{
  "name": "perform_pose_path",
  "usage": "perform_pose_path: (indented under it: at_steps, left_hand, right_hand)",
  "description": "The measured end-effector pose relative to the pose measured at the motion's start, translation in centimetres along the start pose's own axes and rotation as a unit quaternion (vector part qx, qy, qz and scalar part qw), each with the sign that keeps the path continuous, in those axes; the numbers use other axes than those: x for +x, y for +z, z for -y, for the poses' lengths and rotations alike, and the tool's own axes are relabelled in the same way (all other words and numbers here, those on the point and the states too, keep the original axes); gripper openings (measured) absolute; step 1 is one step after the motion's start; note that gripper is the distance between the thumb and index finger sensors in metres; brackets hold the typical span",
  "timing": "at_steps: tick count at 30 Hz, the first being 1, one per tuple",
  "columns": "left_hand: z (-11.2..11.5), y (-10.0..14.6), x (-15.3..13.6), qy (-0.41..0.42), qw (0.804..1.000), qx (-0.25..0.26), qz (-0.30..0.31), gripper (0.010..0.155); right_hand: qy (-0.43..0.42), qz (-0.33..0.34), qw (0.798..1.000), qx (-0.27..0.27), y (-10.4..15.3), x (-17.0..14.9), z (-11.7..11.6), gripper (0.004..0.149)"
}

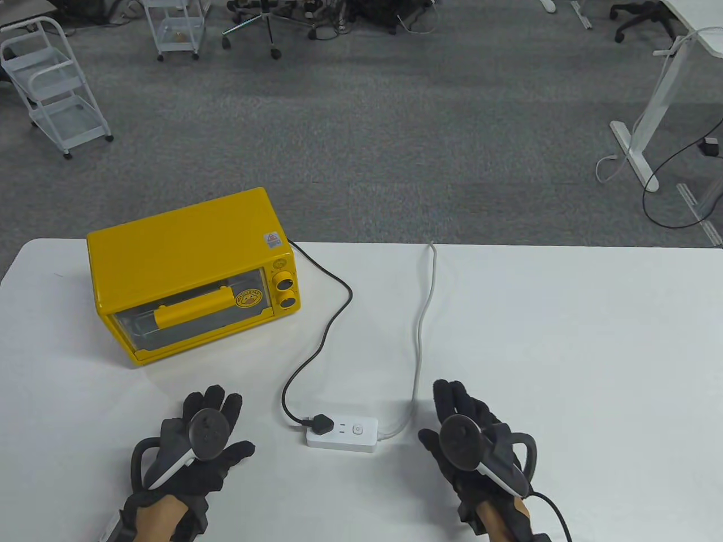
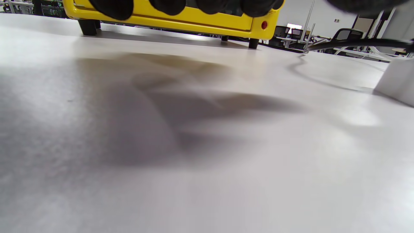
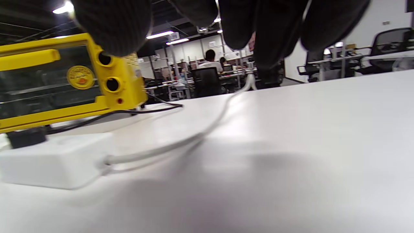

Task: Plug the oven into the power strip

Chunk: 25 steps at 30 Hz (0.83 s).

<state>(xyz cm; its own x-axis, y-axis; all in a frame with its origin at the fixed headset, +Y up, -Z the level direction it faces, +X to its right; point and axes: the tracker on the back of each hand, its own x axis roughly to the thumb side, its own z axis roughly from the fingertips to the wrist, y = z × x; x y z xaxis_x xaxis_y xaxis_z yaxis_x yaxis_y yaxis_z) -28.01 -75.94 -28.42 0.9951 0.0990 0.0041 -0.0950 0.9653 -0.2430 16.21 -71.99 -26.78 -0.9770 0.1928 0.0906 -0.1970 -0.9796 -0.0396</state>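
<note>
**Table view: plug seated, both hands resting clear**

Table view shows the black plug [image 1: 319, 424] seated in the left end of the white power strip [image 1: 344, 433], which lies near the front edge of the white table [image 1: 565, 339]. Its black cord [image 1: 322, 339] curves back to the yellow oven [image 1: 192, 271] at the table's left rear. A white cable [image 1: 421, 322] leaves the strip's right end and runs over the far edge.

The left hand [image 1: 195, 446] lies well left of the strip, fingers spread and released, gripping nothing. The right hand [image 1: 471, 437] lies just right of it, fingers extended, likewise free of any object.

Beyond the table is grey carpet [image 1: 367, 124], with a white wire cart [image 1: 53, 84], office chairs and a white desk frame [image 1: 649, 124].
</note>
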Motion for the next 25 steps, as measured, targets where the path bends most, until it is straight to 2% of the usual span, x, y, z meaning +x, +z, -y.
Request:
perform_pose_path:
  at_steps: [5,7,25]
  left_hand:
    - [0.0,-0.1,0.4,-0.005,1.0,0.002,0.006,0.094]
    - [0.0,-0.1,0.6,-0.009,1.0,0.002,0.006,0.094]
    - [0.2,-0.3,0.7,-0.026,1.0,-0.005,-0.002,0.094]
  right_hand:
    - [-0.005,-0.028,0.999,0.037,0.2,-3.5,-1.1,0.086]
    - [-0.006,-0.031,0.998,0.052,0.0,-4.0,-1.5,0.086]
    - [-0.012,-0.016,0.997,0.075,-0.2,-3.3,-2.0,0.087]
